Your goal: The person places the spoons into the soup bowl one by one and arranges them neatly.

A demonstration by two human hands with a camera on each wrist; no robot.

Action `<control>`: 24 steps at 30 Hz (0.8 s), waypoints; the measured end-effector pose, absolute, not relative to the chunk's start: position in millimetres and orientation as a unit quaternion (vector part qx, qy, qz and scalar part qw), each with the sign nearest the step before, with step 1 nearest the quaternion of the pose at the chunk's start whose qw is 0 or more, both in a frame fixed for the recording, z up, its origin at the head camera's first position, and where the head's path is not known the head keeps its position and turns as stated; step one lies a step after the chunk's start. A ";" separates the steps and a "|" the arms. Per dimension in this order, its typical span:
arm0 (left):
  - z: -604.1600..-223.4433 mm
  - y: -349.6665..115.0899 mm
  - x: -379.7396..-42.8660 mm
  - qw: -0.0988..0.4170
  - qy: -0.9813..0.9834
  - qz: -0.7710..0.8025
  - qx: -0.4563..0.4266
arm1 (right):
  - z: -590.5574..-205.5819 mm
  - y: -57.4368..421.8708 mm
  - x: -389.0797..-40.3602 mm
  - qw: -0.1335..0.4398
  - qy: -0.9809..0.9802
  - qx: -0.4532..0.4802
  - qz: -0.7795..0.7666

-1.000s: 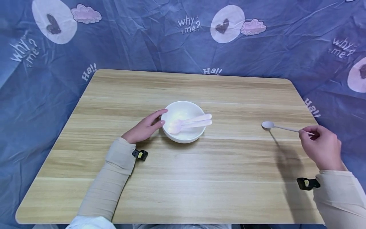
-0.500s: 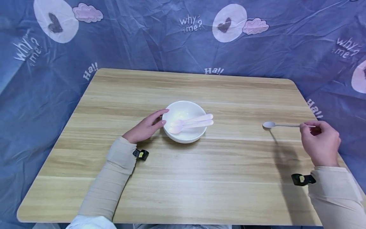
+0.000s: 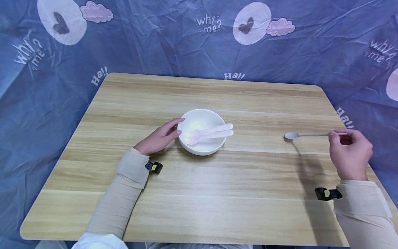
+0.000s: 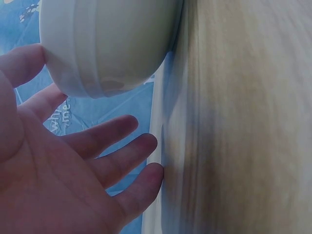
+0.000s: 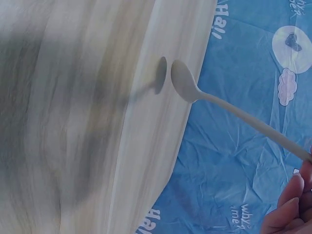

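Observation:
A white bowl stands mid-table with two pale pink spoons lying in it, their handles resting over its right rim. My left hand touches the bowl's left side with thumb and index fingertip. In the left wrist view the other fingers are spread, away from the bowl. Over at the right, my right hand pinches the handle end of a long-handled, light grey spoon, its head pointing left. The right wrist view shows the spoon raised over the table, apart from its shadow.
The wooden table has rounded corners. A blue printed cloth hangs behind it and along both sides. The right arm's shadow falls across the table's right part.
My right hand and forearm have shifted slightly, bringing the grey spoon's handle more level in the head view. My left hand stays at the bowl. The head view has drifted a little.

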State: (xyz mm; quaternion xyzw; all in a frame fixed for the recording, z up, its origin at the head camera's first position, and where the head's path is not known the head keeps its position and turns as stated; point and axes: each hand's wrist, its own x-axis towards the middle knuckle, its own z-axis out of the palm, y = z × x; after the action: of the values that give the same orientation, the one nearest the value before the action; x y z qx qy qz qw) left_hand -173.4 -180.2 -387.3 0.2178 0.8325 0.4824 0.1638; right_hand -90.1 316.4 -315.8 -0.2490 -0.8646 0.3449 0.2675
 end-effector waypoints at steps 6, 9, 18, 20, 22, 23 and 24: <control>-385.8 -178.5 -173.1 0.168 0.831 0.482 0.220 | -313.8 310.0 -91.9 0.306 -0.842 -0.232 0.379; -386.5 -177.6 -173.9 0.168 0.832 0.480 0.223 | -313.3 306.0 -92.7 0.327 -0.831 -0.222 0.392; -386.9 -178.8 -173.9 0.163 0.836 0.476 0.220 | -309.3 293.2 -95.7 0.338 -0.815 -0.191 0.430; -387.6 -179.4 -174.0 0.163 0.835 0.477 0.220 | -308.9 290.0 -96.8 0.337 -0.814 -0.186 0.436; -388.2 -179.9 -174.3 0.162 0.834 0.479 0.220 | -308.8 287.4 -98.4 0.337 -0.813 -0.182 0.439; -388.6 -180.2 -174.4 0.163 0.834 0.479 0.221 | -308.9 286.2 -99.2 0.337 -0.812 -0.180 0.440; -388.9 -180.4 -174.5 0.163 0.833 0.481 0.221 | -308.9 284.9 -100.1 0.338 -0.811 -0.178 0.443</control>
State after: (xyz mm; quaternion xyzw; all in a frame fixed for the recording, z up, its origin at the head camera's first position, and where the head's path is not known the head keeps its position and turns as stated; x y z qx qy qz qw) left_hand -174.5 -180.4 -388.9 0.2209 0.8329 0.4806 0.1626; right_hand -100.1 284.9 -308.9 -0.1777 -0.8113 0.4429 0.3376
